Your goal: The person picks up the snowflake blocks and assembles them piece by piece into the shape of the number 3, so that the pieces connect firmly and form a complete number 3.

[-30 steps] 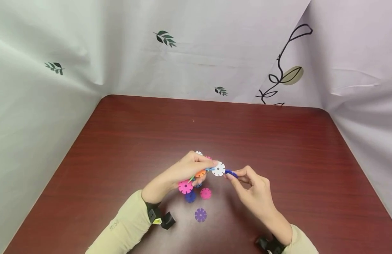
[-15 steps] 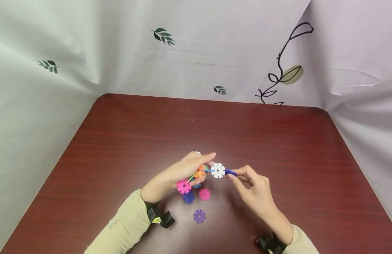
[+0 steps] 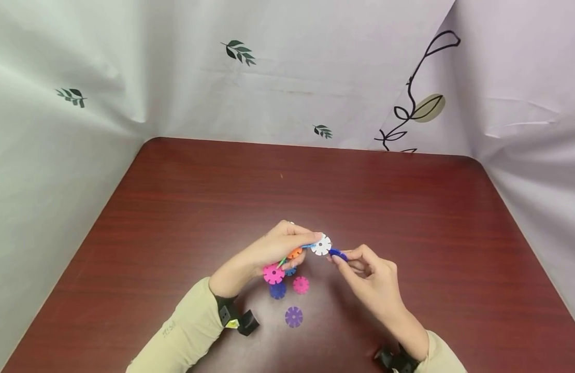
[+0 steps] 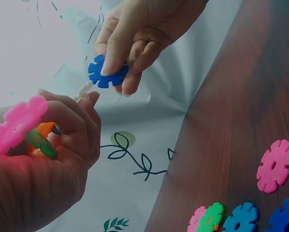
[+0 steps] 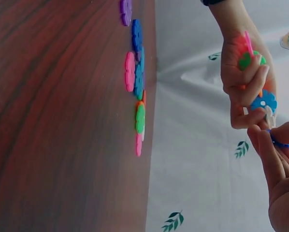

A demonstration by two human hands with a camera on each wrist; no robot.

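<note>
Here | left hand [image 3: 274, 247] curled round linked discs [image 3: 295, 253] | right hand [image 3: 375, 282] pinching blue disc [image 4: 104, 80]

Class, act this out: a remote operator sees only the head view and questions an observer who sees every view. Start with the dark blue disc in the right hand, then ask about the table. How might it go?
Operator: In the head view, the dark blue disc in the right hand looks almost edge-on. Can you see its face?
Observer: Yes, the left wrist view shows its notched face, partly covered by the thumb.
Operator: Is anything on the table that I can't see?
Observer: Yes, both wrist views show a loose green disc, separate from the green piece in the left hand.
</note>
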